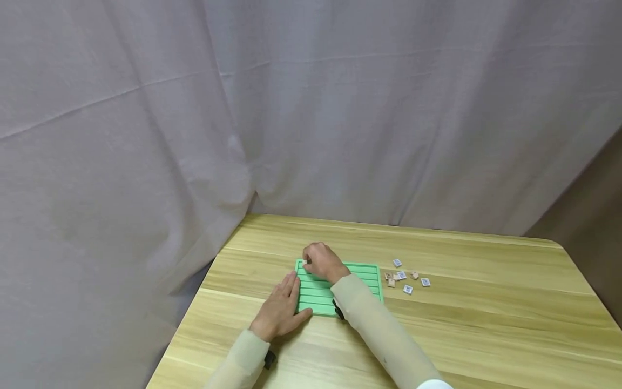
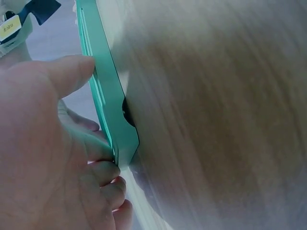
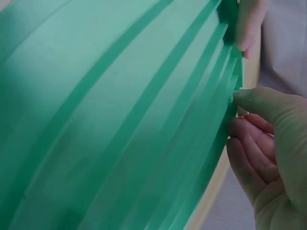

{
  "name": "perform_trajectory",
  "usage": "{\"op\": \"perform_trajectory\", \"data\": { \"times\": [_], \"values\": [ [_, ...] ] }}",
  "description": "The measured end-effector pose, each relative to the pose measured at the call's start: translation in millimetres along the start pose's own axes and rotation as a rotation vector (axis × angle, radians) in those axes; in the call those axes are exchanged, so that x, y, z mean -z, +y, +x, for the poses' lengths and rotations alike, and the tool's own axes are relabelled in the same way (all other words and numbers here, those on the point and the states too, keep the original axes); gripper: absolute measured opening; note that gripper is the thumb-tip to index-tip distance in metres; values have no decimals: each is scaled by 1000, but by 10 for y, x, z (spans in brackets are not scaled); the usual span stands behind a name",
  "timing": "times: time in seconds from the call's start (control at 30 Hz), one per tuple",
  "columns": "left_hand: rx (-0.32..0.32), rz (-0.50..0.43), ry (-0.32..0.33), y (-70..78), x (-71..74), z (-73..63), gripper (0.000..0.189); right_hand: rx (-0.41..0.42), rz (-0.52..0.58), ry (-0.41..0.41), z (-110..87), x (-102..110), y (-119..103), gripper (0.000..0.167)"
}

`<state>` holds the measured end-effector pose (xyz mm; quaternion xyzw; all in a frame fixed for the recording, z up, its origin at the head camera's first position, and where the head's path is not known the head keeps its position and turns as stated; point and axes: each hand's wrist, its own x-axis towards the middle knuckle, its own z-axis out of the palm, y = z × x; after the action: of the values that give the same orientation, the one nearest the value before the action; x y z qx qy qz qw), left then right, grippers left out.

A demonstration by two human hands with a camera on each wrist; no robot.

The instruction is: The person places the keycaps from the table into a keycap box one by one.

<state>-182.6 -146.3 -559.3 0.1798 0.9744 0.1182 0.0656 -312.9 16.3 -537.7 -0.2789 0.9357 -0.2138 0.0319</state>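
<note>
Pinching hand, head view: A person's right hand (image 1: 324,261), fingers curled, grips a small pale tile (image 1: 304,262) between thumb and fingers at the far left corner of a green ridged tray (image 1: 316,300).
Steadying hand, head view: The left hand (image 1: 281,306) lies with fingers extended along the tray's left edge, thumb spread toward its near edge, with nothing in its grasp.
Tray, head view: It lies on the wood-grain tabletop (image 1: 486,324), its ridges running from side to side, the right forearm crossing over it.
Loose tiles, head view: Just beyond the tray's right side, a scatter of small tiles (image 1: 408,289) rests on the tabletop, some with blue-and-white faces, others tan; a few sit close together.
Backdrop, head view: Grey cloth (image 1: 340,119) hangs behind the tabletop in soft folds.
Thumb and corner, left wrist view: The left thumb (image 2: 76,72) touches the tray's rim while the other fingers sit by its corner; a dark device with a yellow label (image 2: 9,28) shows at upper left.
Tile at the rim, right wrist view: Thumb and fingertips of the right hand meet at the tray's edge, largely hiding the tile between them; whether it touches the tray cannot be told. Fingers of the left hand show at the top.
</note>
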Motion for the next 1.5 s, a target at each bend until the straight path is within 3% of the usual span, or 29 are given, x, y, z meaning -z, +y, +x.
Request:
{"op": "perform_trajectory", "data": {
  "times": [0.23, 1.23, 1.5],
  "values": [
    [4, -3, -1, 22, -3, 10, 90, 31, -21, 6, 4, -2, -19, 4],
    [-5, 3, 4, 45, -28, 7, 90, 23, -131, -1, 50, -49, -56, 5],
    [-14, -9, 26, 3, -33, -2, 89, 21, -23, -45, 54, 24, -54, 10]
  ]
}}
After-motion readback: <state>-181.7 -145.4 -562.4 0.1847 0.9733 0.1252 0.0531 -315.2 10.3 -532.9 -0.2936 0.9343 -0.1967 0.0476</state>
